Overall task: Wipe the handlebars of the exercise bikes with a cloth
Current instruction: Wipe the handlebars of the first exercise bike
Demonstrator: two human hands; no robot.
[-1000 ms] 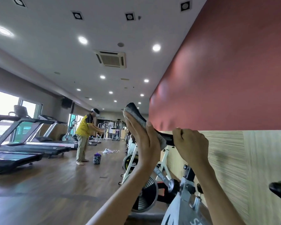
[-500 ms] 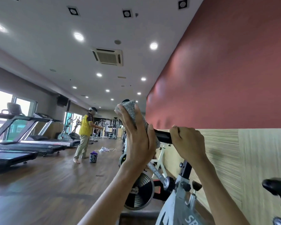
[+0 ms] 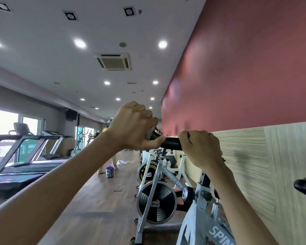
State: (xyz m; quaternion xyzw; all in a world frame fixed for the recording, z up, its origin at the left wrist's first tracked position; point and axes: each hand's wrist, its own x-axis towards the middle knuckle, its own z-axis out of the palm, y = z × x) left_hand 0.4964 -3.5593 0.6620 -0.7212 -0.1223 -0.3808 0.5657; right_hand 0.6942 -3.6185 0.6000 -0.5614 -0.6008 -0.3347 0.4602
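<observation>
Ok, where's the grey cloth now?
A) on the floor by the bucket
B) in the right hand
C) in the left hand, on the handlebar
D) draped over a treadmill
C: the left hand curls round the grey cloth at the handlebar end; the right hand grips bare bar.

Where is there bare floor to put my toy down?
The wood floor between the treadmills and the row of spinner bikes is bare near you. Farther down it gets crowded: a small bucket, a white tangle and another person stand there. The strip along the wall is packed with bikes.
</observation>
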